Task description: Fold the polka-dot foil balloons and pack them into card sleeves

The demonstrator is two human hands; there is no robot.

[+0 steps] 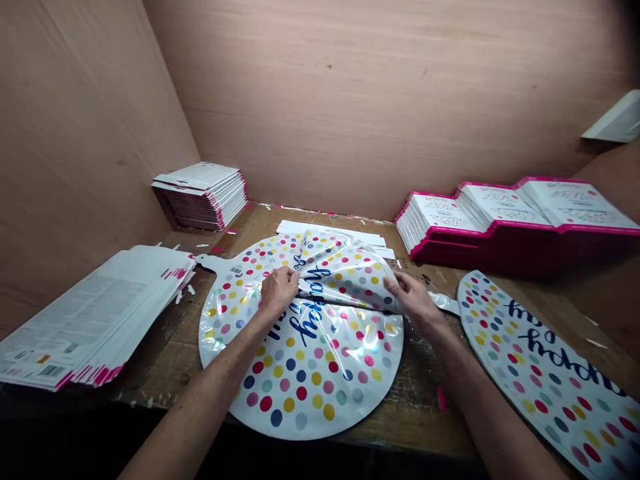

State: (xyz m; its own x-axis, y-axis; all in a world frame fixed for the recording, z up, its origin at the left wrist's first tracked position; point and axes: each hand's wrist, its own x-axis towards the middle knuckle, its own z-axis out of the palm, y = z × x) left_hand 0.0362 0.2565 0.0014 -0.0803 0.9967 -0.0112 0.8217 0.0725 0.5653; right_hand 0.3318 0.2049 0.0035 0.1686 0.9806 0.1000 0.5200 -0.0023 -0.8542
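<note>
A flat, round foil balloon [310,393], white with coloured dots and dark blue lettering, lies in front of me. Its far right part is folded or lifted into a creased flap over the rest. My left hand [281,290] is closed at the balloon's middle, fingertips pinching the foil beside the lettering. At the right edge of the flap, my right hand [413,295] is closed with thumb and fingers on the foil. The balloon's narrow neck [206,263] points left. More dotted foil balloons [545,380] lie to the right of my right forearm.
White and pink printed sleeves [95,307] lie fanned at the left, with another stack [200,193] behind. Stepped stacks of pink-edged packs [500,213] stand at the back right. White paper strips [350,233] lie behind the balloon. Cardboard walls [320,100] enclose the worktable [170,360].
</note>
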